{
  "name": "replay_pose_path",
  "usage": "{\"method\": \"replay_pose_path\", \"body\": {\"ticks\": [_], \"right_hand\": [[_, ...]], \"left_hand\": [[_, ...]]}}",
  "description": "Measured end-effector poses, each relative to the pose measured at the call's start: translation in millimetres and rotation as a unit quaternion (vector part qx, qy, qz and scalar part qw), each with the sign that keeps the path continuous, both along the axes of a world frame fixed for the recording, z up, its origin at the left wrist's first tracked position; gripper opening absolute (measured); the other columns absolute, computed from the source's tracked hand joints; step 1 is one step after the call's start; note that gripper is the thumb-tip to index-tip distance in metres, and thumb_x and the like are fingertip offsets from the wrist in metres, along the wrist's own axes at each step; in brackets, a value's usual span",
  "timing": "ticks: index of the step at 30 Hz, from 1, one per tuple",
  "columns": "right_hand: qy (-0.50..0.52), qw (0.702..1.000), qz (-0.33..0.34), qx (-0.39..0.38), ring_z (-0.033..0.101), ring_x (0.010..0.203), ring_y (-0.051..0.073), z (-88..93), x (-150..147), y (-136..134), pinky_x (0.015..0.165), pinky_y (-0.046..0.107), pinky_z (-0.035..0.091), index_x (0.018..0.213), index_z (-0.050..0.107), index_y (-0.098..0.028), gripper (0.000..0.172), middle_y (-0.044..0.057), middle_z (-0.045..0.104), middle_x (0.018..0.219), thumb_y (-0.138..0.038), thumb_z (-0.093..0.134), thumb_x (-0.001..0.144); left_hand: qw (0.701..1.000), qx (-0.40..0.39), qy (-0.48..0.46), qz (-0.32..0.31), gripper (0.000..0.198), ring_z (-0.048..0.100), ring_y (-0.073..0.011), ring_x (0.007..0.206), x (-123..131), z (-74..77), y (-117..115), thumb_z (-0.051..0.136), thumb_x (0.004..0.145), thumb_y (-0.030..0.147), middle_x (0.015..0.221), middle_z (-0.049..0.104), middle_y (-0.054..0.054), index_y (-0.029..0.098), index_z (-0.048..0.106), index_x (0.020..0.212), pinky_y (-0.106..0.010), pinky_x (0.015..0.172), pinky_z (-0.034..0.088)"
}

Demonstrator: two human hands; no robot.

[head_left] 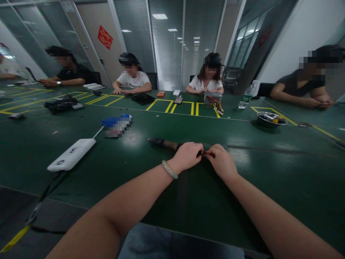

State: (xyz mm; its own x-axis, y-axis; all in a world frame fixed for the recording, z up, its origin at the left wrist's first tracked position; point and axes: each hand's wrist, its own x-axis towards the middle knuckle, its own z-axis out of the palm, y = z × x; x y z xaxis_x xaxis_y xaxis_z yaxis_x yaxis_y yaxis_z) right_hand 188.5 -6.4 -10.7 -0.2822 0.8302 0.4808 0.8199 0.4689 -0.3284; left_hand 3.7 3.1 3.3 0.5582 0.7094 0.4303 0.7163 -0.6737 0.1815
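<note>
left hand (187, 157) and right hand (219, 162): fingers (201, 151) pinch narrowly on a small dark part (206, 154) for fine control, a dark cylindrical tool (163, 143) resting on the green workbench (242, 201).

My left hand (187, 156) has the dark cylindrical tool (163, 144) right against it, blocking a straight move left along the table (269, 183). Further left, the white box (71, 154), its cable (98, 132) and the blurred blue package (115, 124) stand in my way. My right hand (222, 162) has more room: a long stretch of green table lies between it and the metal bowl (271, 119), with the plastic water bottle (246, 96) beyond.
</note>
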Motion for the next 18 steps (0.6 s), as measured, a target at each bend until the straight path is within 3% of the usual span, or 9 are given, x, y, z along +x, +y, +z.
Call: {"method": "replay_pose_path", "body": {"ticks": [3, 8, 12, 16, 18], "right_hand": [[-0.015, 1.000, 0.011, -0.007, 0.061, 0.096, 0.020, -1.3, -0.6, 2.9, 0.081, 0.031, 0.046, 0.086, 0.066, -0.020, 0.007, 0.005, 0.062, 0.112, -0.018, 0.059, 0.089], [-0.103, 0.992, -0.016, -0.074, 0.064, 0.080, 0.020, -1.2, -0.9, 8.8, 0.067, 0.028, 0.042, 0.093, 0.057, -0.019, 0.003, 0.003, 0.067, 0.089, -0.016, 0.055, 0.092], [-0.176, 0.983, -0.008, -0.048, 0.062, 0.077, 0.020, -1.1, -3.1, 8.2, 0.066, 0.028, 0.038, 0.091, 0.052, -0.017, 0.007, 0.006, 0.064, 0.087, -0.013, 0.048, 0.095], [-0.192, 0.981, 0.001, -0.038, 0.062, 0.082, 0.021, 1.7, 0.8, 12.3, 0.069, 0.028, 0.038, 0.093, 0.051, -0.018, 0.009, 0.006, 0.064, 0.088, -0.015, 0.043, 0.096], [-0.191, 0.980, -0.021, -0.058, 0.062, 0.082, 0.022, 5.1, 18.0, 18.6, 0.069, 0.029, 0.039, 0.094, 0.052, -0.018, 0.010, 0.007, 0.064, 0.090, -0.020, 0.044, 0.097]], "left_hand": [[1.000, 0.002, 0.002, -0.005, 0.012, 0.059, -0.0198, 0.092, -0.7, -0.3, -0.2, 0.059, 0.085, 0.021, 0.093, 0.063, -0.003, 0.020, 0.054, 0.095, -0.036, 0.086, 0.046], [1.000, 0.006, 0.005, -0.010, 0.021, 0.059, -0.0209, 0.100, -1.5, 2.5, -3.0, 0.059, 0.083, 0.019, 0.102, 0.062, -0.005, 0.019, 0.052, 0.103, -0.039, 0.094, 0.045], [0.997, 0.054, 0.008, -0.058, 0.016, 0.052, -0.0218, 0.118, -4.4, 10.3, -10.6, 0.057, 0.084, 0.019, 0.113, 0.060, -0.007, 0.019, 0.054, 0.100, -0.044, 0.112, 0.029], [0.991, 0.042, 0.001, -0.130, 0.011, 0.058, -0.0181, 0.105, -15.4, 17.7, -16.0, 0.049, 0.089, 0.021, 0.106, 0.063, -0.005, 0.019, 0.058, 0.095, -0.034, 0.099, 0.042], [0.988, 0.026, 0.003, -0.153, 0.013, 0.059, -0.0168, 0.097, -21.8, 18.4, -15.1, 0.050, 0.089, 0.022, 0.102, 0.064, -0.004, 0.019, 0.060, 0.096, -0.031, 0.090, 0.045]]}}
